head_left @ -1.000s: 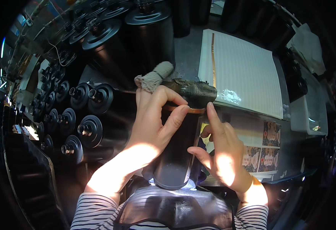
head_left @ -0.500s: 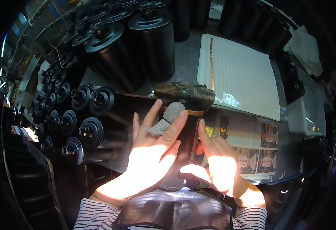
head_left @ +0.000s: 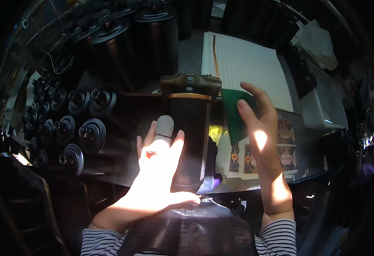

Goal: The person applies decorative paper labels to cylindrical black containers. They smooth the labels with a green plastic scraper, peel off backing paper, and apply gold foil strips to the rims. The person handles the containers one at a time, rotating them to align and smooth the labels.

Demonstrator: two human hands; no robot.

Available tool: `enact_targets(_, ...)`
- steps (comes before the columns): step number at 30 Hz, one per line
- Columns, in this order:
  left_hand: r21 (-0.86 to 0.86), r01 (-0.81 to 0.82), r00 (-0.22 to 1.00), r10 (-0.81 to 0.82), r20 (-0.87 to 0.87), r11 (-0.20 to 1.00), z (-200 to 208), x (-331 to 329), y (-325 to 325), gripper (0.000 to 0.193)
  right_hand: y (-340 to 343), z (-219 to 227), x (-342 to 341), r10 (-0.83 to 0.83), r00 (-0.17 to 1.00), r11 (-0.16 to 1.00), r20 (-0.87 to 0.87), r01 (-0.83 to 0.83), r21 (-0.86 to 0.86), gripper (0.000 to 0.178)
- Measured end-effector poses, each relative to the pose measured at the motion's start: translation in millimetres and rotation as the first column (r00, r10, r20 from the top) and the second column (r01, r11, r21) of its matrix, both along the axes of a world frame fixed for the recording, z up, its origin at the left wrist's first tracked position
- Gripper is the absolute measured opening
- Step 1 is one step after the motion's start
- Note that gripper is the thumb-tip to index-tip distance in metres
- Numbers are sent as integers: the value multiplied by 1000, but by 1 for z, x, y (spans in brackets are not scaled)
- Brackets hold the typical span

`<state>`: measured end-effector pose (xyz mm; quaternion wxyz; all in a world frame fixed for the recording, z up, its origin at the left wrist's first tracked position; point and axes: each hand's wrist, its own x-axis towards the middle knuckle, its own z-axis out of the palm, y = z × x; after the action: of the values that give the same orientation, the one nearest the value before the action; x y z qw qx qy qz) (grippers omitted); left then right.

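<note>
The black cylinder [head_left: 191,143] sits at the middle of the head view, its length running from 12 o'clock to 6 o'clock, near end close to the person's dark apron [head_left: 187,232]. A copper-coloured band [head_left: 190,96] crosses its 12 o'clock end, just beside a worn dark block [head_left: 191,83].

The left hand [head_left: 155,175] is spread loosely at the cylinder's 8 o'clock, gripping nothing; one finger wears a grey knit cover [head_left: 165,126]. Its index fingertip overlaps the cylinder, but whether it presses there cannot be told.

The right hand [head_left: 261,117], at 2 o'clock, pinches a green sheet [head_left: 235,121], thumb over its face; the fingers behind it are hidden, the index finger standing apart from the thumb.

A white ribbed pad [head_left: 253,64] lies at 1 o'clock, bearing a copper strip [head_left: 215,53]. Patterned labels [head_left: 287,158] lie between 3 and 4 o'clock, a pale bin [head_left: 319,106] at 2 o'clock. Black bottles [head_left: 92,134] crowd 9 o'clock.
</note>
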<state>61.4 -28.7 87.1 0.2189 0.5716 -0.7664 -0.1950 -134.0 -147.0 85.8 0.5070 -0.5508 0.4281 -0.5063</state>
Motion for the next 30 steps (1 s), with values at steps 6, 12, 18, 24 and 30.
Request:
enact_targets(6, -51, -24, 950, 39, 309, 998, -55, -6, 10, 116, 10, 11, 38, 4, 989, 981, -151, -33, -192, 36)
enact_targets(12, -65, -90, 989, 96, 109, 994, -87, 13, 14, 104, 6, -24, 20, 14, 999, 998, -43, -17, -60, 38)
enact_targets(18, 32, -123, 971, 113, 209, 992, -65, -7, 13, 114, 5, 22, 33, -24, 978, 985, -209, -13, -174, 37)
enact_targets(24, 94, -115, 990, 106, 95, 989, -69, 5, 12, 125, 4, -16, 26, 17, 999, 997, 31, -15, -74, 35)
enact_targets(30, 89, -197, 979, 200, -25, 976, -68, 5, 11, 121, -1, -24, 9, -46, 999, 996, -15, 45, -71, 37)
